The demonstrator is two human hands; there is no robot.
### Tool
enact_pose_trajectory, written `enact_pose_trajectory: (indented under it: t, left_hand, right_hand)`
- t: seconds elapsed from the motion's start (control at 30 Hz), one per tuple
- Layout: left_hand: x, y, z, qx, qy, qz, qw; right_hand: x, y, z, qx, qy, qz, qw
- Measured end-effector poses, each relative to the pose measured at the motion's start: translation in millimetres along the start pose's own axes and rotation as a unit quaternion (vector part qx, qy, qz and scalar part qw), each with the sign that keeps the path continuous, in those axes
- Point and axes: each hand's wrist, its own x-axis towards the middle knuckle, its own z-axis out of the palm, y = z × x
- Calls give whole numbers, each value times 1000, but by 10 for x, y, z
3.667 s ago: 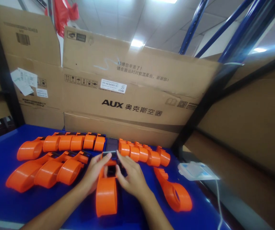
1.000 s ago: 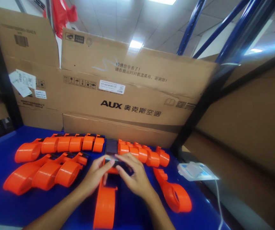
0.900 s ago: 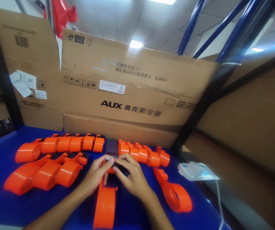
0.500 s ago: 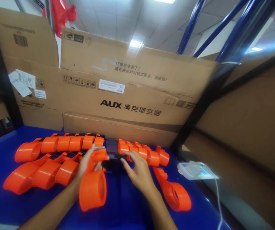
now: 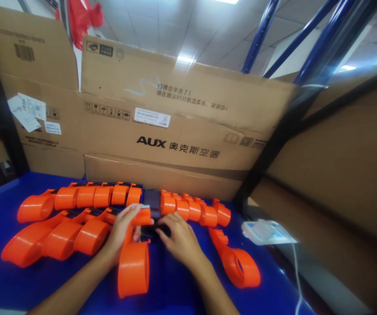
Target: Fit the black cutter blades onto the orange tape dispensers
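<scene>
Your left hand point(image 5: 123, 231) is closed round the neck of an orange dispenser point(image 5: 133, 267), thumb over the top. The dispenser sits at the middle of the blue table point(image 5: 5, 284), its wide ring toward you and its head tipped up. Your right hand point(image 5: 179, 239) lies just beside it, fingers bent, with the tips on a dark piece point(image 5: 149, 230) by the dispenser's head. Whether it grips that piece or only presses on it, I cannot tell.

A dark phone point(image 5: 152, 202) stands right behind your fingers, between a back row of dispensers on the left point(image 5: 86, 197) and another on the right point(image 5: 195, 211). Three larger ones point(image 5: 54, 238) lie close to your left wrist, and a single one point(image 5: 238, 263) lies near your right forearm. A white packet point(image 5: 267, 231) with a cable sits at the table's right edge, well apart. The tall cardboard box point(image 5: 175, 131) walls off the back, so there is little free room beyond the phone.

Half a second ago you held the dispenser further left, its ring turned open to the camera; it has swung back toward the middle. Your right hand was then spread and reaching; it is now pulled in with curled fingers. The rows, the phone and the packet have not moved.
</scene>
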Motion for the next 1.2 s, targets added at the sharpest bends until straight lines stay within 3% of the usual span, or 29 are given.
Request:
enact_pose_trajectory:
  t: [0.23,0.33,0.47,0.67,0.77,1.2]
  left_hand:
    - [-47,-73,35,66,-27,13,997]
    - [-53,-89,35,93,-41,15,995]
    - [-77,-103,54,113,-63,14,991]
    - [-140,-98,116,132,-129,15,983]
    - [-148,-76,126,111,-142,5,984]
    - [-98,-77,106,104,-86,20,991]
  right_hand:
    - [-6,42,-12,18,9,1,1000]
    - [-9,28,-31,58,60,-1,997]
    - [-3,-33,-29,187,130,15,974]
    - [17,-89,37,317,92,26,944]
    - [19,-80,34,341,115,55,931]
    - [37,-47,39,301,159,72,937]
